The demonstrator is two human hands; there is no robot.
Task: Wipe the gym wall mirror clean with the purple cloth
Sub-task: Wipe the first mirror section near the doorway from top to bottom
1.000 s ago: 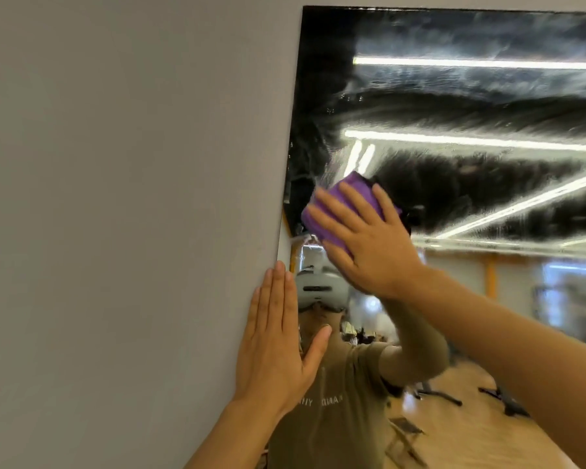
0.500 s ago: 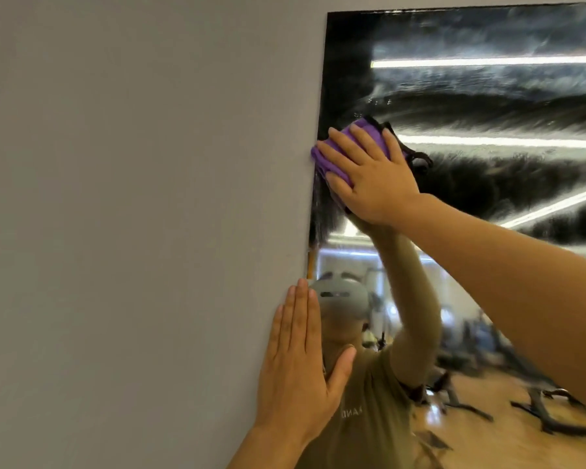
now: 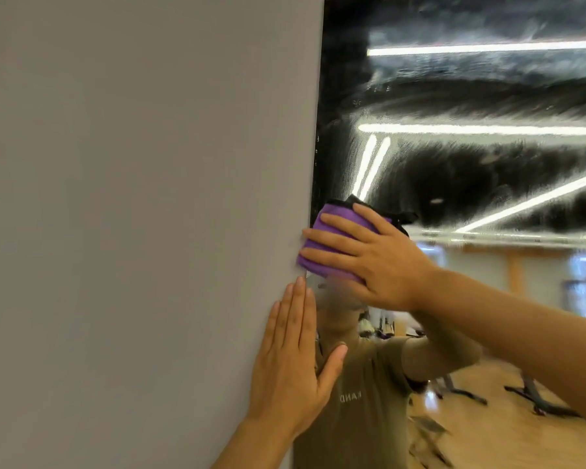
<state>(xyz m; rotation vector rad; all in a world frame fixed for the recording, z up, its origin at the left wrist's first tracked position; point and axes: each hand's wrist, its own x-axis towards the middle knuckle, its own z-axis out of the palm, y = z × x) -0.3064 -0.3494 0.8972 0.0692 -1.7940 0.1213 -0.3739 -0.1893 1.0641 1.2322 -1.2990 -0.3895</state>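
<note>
The wall mirror [image 3: 471, 164] fills the right side of the view, with hazy smears across its upper glass. My right hand [image 3: 369, 255] presses the folded purple cloth [image 3: 322, 245] flat against the mirror's left edge, fingers spread and straight over it. The cloth's left end overlaps onto the wall. My left hand [image 3: 295, 363] lies flat just below, fingers straight and together, on the seam between wall and mirror.
A plain grey wall [image 3: 132, 214] takes up the whole left half. The mirror reflects a person in an olive shirt, a wooden gym floor, exercise equipment legs and ceiling strip lights.
My right hand has swept the cloth down along the mirror's left edge, from high up to just above my left hand. My left hand stays flat on the seam.
</note>
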